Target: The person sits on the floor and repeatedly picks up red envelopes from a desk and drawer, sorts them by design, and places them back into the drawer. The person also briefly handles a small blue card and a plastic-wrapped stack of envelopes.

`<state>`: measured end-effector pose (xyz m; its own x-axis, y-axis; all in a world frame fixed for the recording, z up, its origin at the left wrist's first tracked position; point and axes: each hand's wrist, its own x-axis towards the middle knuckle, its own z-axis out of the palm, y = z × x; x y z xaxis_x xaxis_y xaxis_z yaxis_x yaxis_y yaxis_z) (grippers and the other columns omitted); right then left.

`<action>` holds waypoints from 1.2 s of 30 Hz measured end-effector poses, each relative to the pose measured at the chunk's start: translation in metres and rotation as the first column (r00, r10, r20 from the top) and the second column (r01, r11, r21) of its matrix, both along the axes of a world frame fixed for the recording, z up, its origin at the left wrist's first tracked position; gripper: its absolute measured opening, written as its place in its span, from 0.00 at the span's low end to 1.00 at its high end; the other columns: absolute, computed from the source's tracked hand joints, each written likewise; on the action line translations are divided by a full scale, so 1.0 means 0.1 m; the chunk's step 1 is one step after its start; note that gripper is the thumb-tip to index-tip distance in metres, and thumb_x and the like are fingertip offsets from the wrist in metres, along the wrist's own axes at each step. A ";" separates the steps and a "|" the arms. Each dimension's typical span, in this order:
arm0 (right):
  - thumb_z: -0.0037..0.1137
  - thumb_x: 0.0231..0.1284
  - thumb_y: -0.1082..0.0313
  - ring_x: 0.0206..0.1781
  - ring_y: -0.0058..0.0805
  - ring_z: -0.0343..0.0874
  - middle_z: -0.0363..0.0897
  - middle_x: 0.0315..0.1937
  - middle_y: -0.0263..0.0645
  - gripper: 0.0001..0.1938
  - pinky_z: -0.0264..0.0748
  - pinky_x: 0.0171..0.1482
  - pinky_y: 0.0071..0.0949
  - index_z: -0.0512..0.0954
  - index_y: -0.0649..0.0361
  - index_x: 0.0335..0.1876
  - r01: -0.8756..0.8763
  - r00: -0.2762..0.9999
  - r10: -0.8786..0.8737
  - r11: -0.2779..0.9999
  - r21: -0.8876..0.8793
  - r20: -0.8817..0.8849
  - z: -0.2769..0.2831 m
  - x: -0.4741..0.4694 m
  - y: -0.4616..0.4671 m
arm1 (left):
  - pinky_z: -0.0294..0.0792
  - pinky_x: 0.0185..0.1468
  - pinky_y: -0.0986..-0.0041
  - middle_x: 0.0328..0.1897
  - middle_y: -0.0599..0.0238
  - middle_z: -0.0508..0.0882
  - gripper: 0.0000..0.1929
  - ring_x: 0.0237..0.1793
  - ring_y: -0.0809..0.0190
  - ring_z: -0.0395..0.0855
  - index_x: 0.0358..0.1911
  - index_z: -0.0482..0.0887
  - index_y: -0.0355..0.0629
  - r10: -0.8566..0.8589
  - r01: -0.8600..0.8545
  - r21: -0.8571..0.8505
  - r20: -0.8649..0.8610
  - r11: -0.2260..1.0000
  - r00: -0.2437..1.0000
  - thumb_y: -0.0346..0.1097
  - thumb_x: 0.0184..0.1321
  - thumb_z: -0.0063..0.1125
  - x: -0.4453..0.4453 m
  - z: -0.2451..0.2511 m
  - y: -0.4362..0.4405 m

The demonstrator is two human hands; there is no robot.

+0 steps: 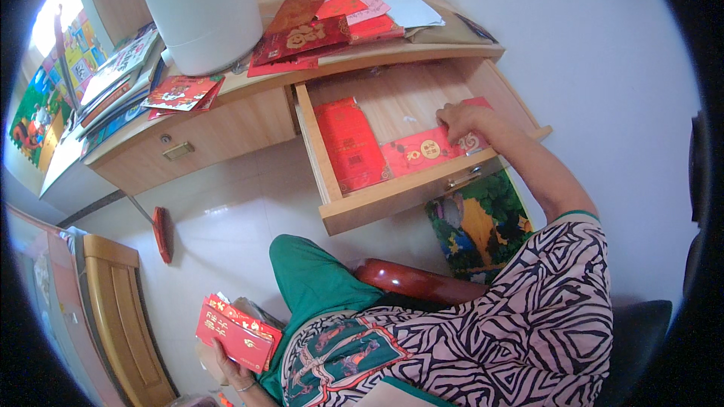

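Observation:
In my left hand (pixel 235 370), low on the left beside my knee, is a stack of red paper envelopes (pixel 237 330) with gold lettering. My right hand (pixel 457 120) reaches into the open wooden desk drawer (pixel 379 209), its fingers bent down at a red envelope at the right end; whether they grip it cannot be told. Just left of these fingers lies a pinkish-red envelope (pixel 416 150) with a round gold emblem. A larger bright red envelope (pixel 349 144) lies along the drawer's left side. The drawer's bare bottom shows behind them.
On the desktop lie dark red envelopes (pixel 305 39), white paper (pixel 413 10), a tall white cylindrical appliance (pixel 198 11), more red envelopes (pixel 184 93) and stacked books (pixel 121 76). A closed drawer (pixel 209 141) is at left. A red chair armrest (pixel 418 282) is beside my lap.

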<state>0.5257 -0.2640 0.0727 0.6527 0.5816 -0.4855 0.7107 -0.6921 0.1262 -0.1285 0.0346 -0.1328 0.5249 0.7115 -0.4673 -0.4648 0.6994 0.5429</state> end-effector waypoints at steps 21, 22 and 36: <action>0.51 0.63 0.70 0.43 0.27 0.79 0.82 0.43 0.39 0.12 0.74 0.48 0.24 0.77 0.60 0.51 -0.346 0.926 -0.075 0.216 0.913 0.369 0.23 -0.04 0.20 | 0.75 0.54 0.68 0.51 0.58 0.81 0.18 0.49 0.61 0.82 0.54 0.73 0.38 0.031 -0.037 0.118 0.050 0.992 0.998 0.39 0.65 0.54 0.50 0.54 -0.14; 0.49 0.65 0.71 0.44 0.27 0.79 0.81 0.44 0.39 0.13 0.74 0.49 0.24 0.77 0.60 0.52 -0.229 0.962 -0.139 0.060 0.972 0.235 0.33 -0.30 0.27 | 0.75 0.53 0.68 0.50 0.58 0.82 0.17 0.48 0.61 0.82 0.53 0.73 0.37 -0.015 0.004 0.120 0.094 0.993 0.995 0.39 0.65 0.54 0.57 0.63 -0.16; 0.59 0.60 0.66 0.29 0.16 0.77 0.81 0.32 0.35 0.10 0.73 0.34 0.17 0.76 0.66 0.39 0.354 0.612 0.471 0.555 0.753 -0.635 -0.67 -3.78 1.88 | 0.76 0.52 0.70 0.50 0.60 0.82 0.17 0.47 0.63 0.82 0.53 0.76 0.39 -0.076 0.073 0.092 0.026 0.993 0.997 0.38 0.64 0.57 0.83 1.12 -0.36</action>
